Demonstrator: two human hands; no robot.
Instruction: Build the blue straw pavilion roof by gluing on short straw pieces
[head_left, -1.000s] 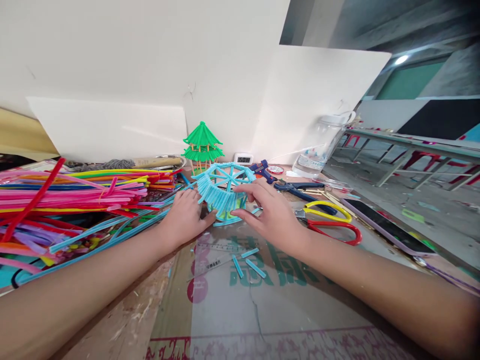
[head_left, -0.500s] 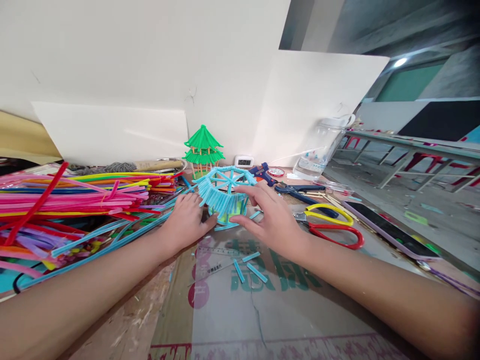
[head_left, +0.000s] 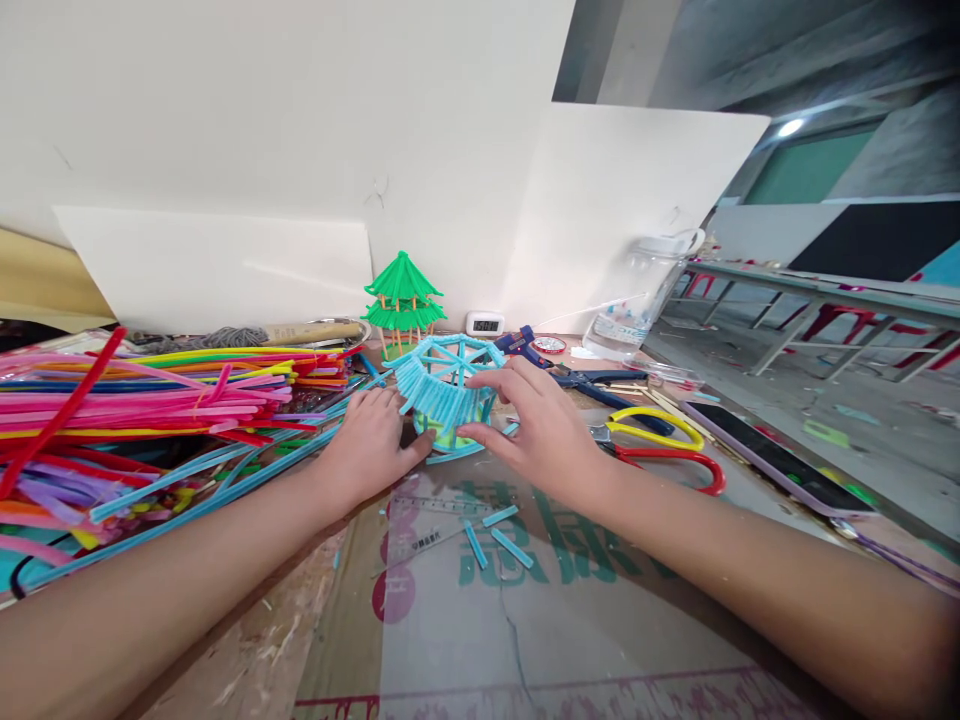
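Observation:
A light-blue pipe-cleaner pavilion model (head_left: 442, 398), with a fringed sloping roof and a spoked open top, stands on the table between my hands. My left hand (head_left: 367, 440) rests at its left side, fingers bent and thumb stretched towards the base; a gap shows between thumb and fingers. My right hand (head_left: 544, 425) curves about the right side, its index fingertip over the roof edge and its thumb by the base, the two wide apart. Whether either hand presses on the model cannot be made out. Several short blue pieces (head_left: 512, 549) lie in front, near a clear ruler (head_left: 427, 540).
Bundles of coloured pipe cleaners (head_left: 150, 400) fill the left. Behind stand a green pavilion model (head_left: 403, 295), a small digital clock (head_left: 485, 323) and a glue gun (head_left: 523, 345). To the right are pliers (head_left: 600, 385), scissors (head_left: 667, 455), a phone (head_left: 772, 455) and a water bottle (head_left: 637, 295).
The view has shifted very slightly, moving everything a little left in the picture. Both hands and the blue model keep nearly the same places.

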